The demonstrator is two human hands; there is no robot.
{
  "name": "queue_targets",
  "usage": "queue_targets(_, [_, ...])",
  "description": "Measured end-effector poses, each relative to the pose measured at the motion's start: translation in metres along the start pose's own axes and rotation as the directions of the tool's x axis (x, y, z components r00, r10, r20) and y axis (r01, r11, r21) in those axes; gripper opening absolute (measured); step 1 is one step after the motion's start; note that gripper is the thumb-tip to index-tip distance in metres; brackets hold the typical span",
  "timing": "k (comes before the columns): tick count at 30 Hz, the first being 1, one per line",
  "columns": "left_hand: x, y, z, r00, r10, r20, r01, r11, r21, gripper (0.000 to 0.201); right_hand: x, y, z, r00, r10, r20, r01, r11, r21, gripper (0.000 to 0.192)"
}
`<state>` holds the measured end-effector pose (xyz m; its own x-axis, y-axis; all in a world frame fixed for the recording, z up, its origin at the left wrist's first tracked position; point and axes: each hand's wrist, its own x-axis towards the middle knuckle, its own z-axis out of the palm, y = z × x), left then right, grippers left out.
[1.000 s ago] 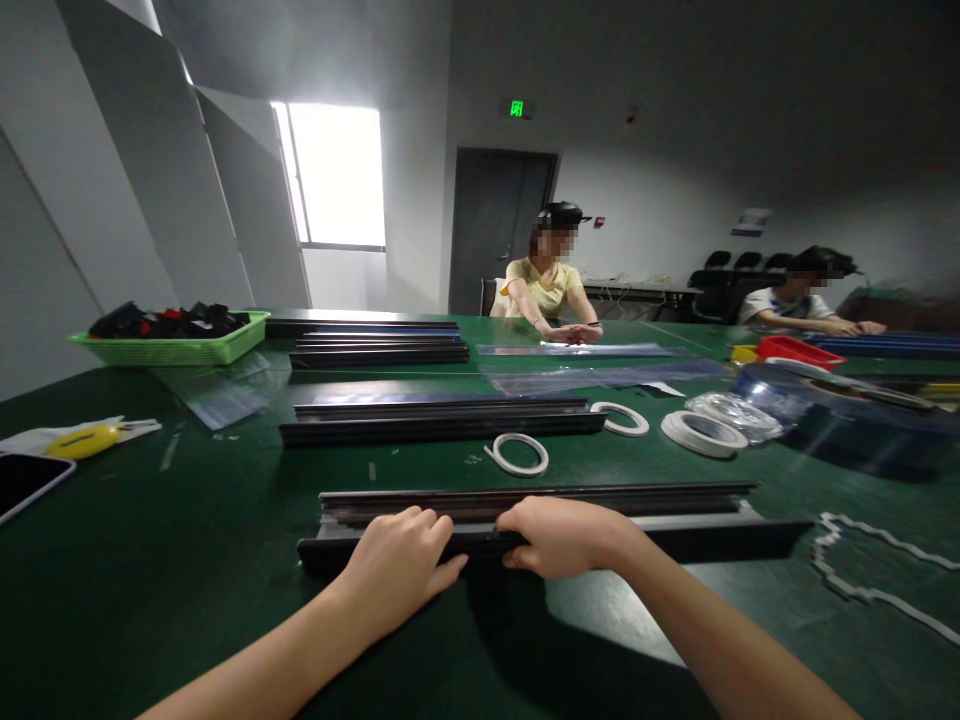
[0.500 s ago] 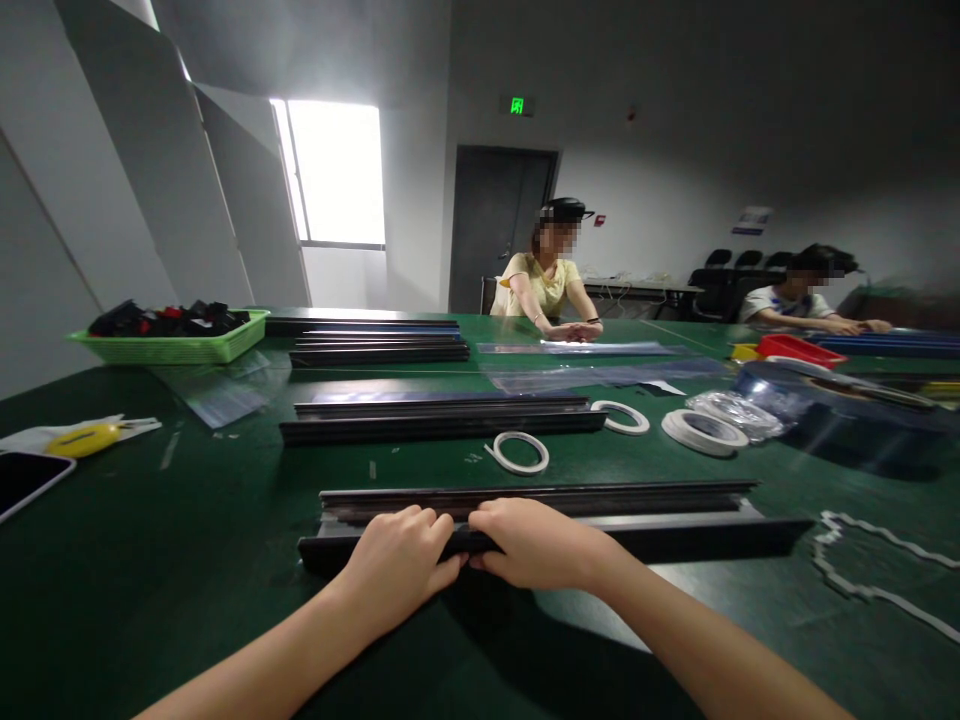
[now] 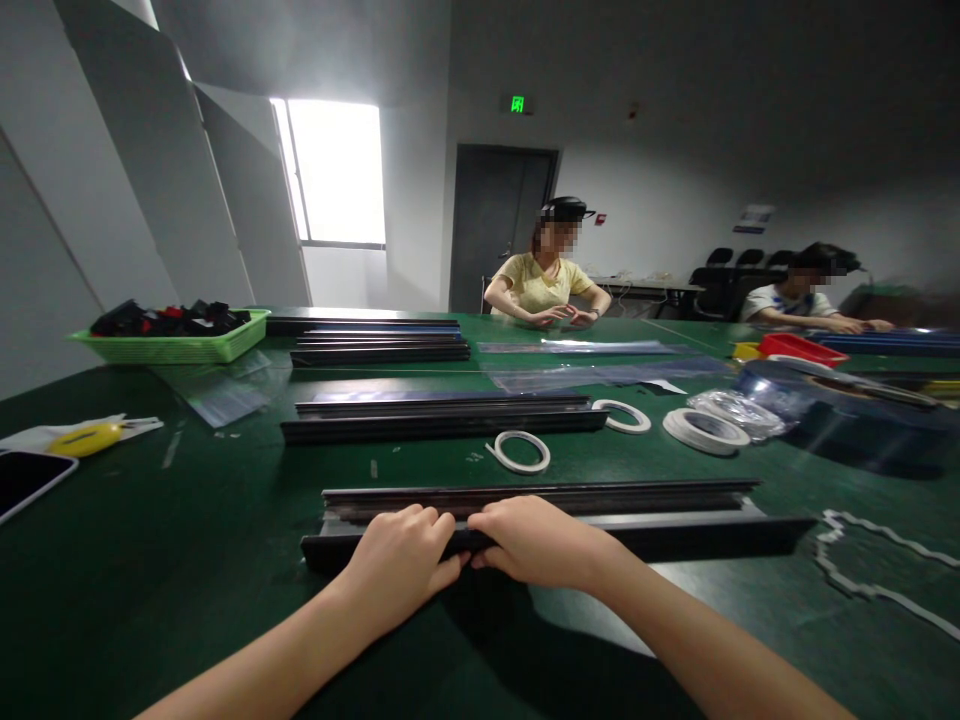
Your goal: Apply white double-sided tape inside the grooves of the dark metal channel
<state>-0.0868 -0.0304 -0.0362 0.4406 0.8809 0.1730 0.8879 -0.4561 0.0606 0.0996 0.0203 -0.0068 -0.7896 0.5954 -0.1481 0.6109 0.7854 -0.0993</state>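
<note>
A long black strip (image 3: 697,534) lies across the green table (image 3: 150,560) in front of me, at the near edge of a stack of similar dark strips (image 3: 600,494). My left hand (image 3: 401,565) grips the strip near its middle, fingers curled over its top and thumb on its near side. Right beside it, my right hand (image 3: 536,540) holds the same strip the same way. The two hands almost touch.
More strip stacks (image 3: 442,417) lie further back. Tape rolls (image 3: 519,452) and a larger roll (image 3: 703,431) sit mid-table, white tape liner (image 3: 862,590) at right. A phone (image 3: 26,480), a yellow knife (image 3: 84,439) and a green basket (image 3: 176,345) are at left. Two people sit across the table.
My right hand has slid left along the strip until it nearly meets my left hand. The person opposite has lifted both hands off the table.
</note>
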Motion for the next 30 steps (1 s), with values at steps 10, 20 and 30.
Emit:
queue_targets(10, [-0.001,-0.002,0.001,1.000,-0.017,-0.004,0.017,1.000,0.013,0.027,-0.006,0.008,-0.011,0.988,0.113,0.108,-0.116,0.993,0.015,0.023])
queue_targets(20, [-0.001,-0.003,0.001,0.997,-0.071,0.003,0.071,0.997,0.021,0.028,-0.013,0.018,-0.020,0.967,0.183,0.178,-0.182,0.983,-0.024,0.026])
queue_targets(30, [-0.001,-0.004,0.001,0.996,-0.087,0.004,0.087,0.996,0.014,0.022,0.006,-0.005,0.005,0.997,0.045,-0.059,-0.043,0.998,0.042,0.026])
